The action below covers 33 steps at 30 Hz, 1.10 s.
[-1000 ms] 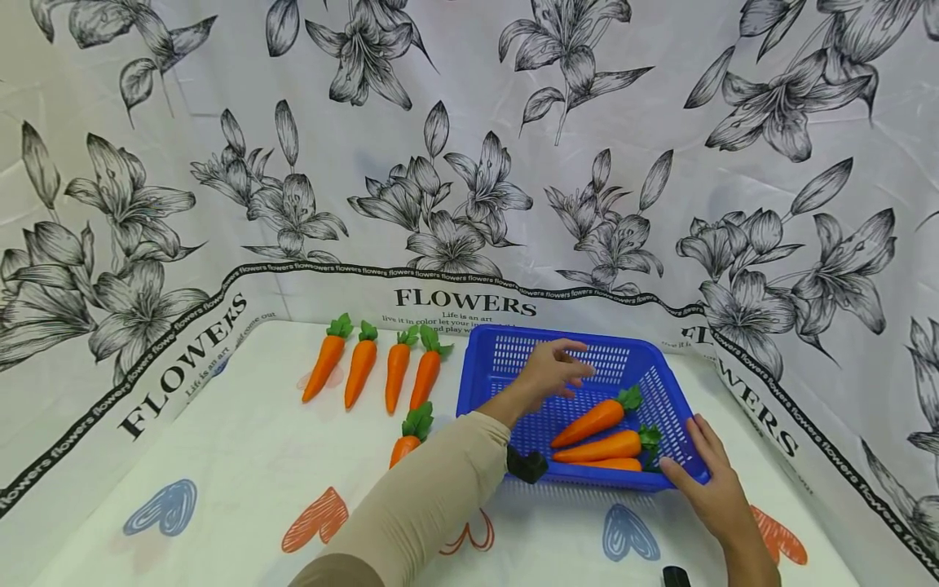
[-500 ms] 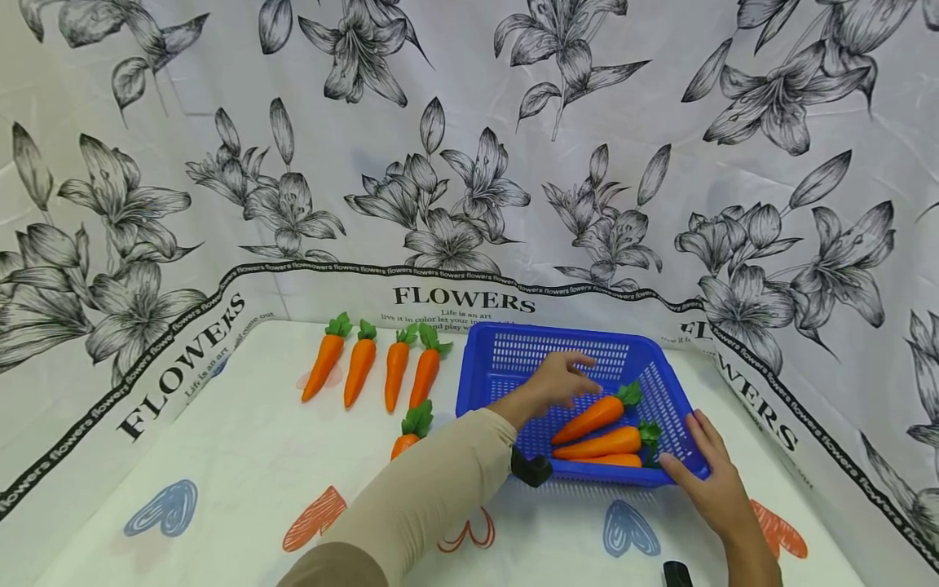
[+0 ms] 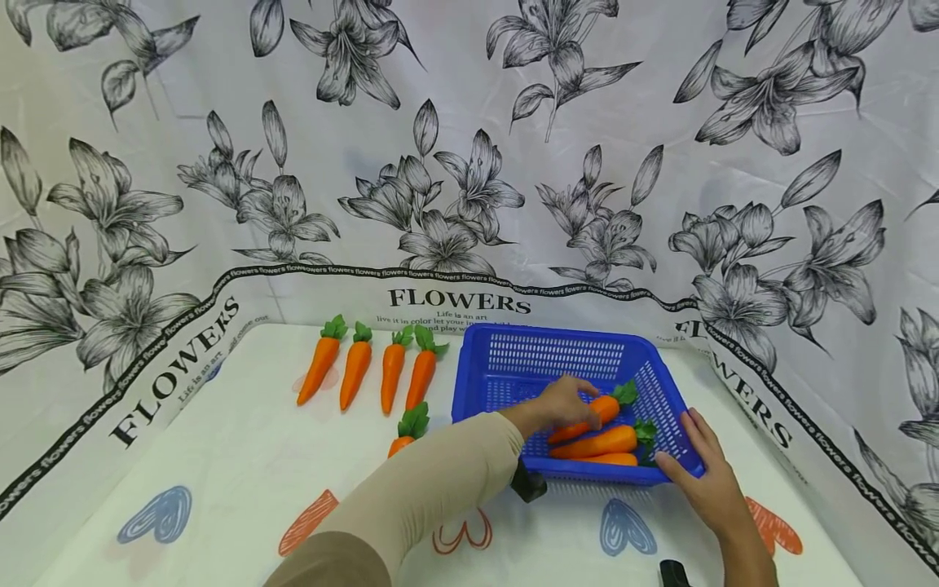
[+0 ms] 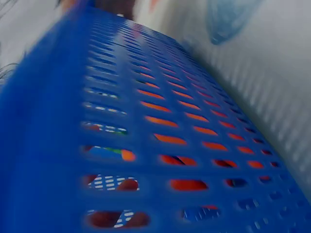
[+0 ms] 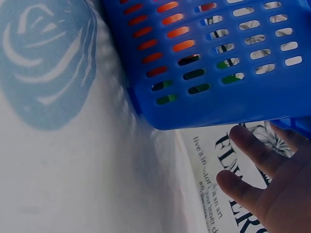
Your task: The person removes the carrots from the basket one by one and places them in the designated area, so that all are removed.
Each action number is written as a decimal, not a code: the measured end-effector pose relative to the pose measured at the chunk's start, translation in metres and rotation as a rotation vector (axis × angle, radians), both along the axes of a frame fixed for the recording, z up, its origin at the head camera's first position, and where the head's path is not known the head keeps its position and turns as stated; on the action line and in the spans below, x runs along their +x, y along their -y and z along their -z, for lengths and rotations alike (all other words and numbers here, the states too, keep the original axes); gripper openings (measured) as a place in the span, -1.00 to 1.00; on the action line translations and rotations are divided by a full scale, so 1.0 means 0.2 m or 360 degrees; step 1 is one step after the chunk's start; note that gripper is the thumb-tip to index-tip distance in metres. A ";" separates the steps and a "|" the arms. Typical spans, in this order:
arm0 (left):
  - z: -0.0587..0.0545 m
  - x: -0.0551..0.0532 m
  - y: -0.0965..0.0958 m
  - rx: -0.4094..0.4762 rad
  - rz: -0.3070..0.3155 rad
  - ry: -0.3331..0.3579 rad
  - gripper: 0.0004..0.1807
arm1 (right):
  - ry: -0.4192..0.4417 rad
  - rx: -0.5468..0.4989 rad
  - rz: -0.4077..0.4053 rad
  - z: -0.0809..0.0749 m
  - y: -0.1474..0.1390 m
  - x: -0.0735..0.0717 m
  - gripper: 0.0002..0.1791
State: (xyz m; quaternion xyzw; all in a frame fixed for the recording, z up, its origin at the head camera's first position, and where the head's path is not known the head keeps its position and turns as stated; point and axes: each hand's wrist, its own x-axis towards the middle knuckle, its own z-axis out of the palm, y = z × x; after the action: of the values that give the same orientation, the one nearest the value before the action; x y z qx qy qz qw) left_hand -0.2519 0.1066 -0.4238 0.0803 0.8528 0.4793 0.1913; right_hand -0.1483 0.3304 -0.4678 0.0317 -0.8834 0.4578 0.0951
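Note:
The blue plastic basket (image 3: 513,334), with slotted walls, stands at the right of the table. Inside it my left hand (image 3: 561,403) curls its fingers and thumb about the uppermost carrot (image 3: 606,407), whose green leaves stick out beyond. Two more carrots, one a full-length carrot (image 3: 597,443), lie along the basket's front wall. At the front right corner my right hand (image 3: 707,481) holds the rim, thumb toward the front and fingers along the right side. The right wrist view has some of its fingers (image 5: 248,145) just below the corner. Slots in the left wrist view reveal orange behind the wall.
Left of the basket, several carrots (image 3: 355,371) lie in a row, leaves toward the back. Another carrot (image 3: 411,425) is partly covered by the left sleeve (image 3: 433,465). A flower-printed cloth (image 3: 330,163) hangs behind the table. A black object (image 3: 672,572) shows near the right forearm.
My left hand has come down and toward the front inside the basket, from above it onto the uppermost carrot. The right hand keeps its place at the basket corner.

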 end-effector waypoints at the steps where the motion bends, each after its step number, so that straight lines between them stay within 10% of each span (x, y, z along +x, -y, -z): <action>1: 0.01 0.01 -0.01 -0.0034 0.0013 -0.0019 -0.48 | -0.0004 -0.0007 -0.0002 0.00 0.00 0.00 -0.11; 33: 0.07 0.00 0.02 -0.0129 0.0041 0.0112 -0.51 | 0.0024 0.0004 -0.0005 0.01 -0.01 0.00 -0.10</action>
State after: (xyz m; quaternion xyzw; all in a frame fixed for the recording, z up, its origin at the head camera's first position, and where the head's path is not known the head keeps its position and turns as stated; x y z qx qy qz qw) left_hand -0.2516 0.1034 -0.4386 0.0665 0.8631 0.4445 0.2304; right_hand -0.1482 0.3317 -0.4693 0.0298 -0.8845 0.4572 0.0877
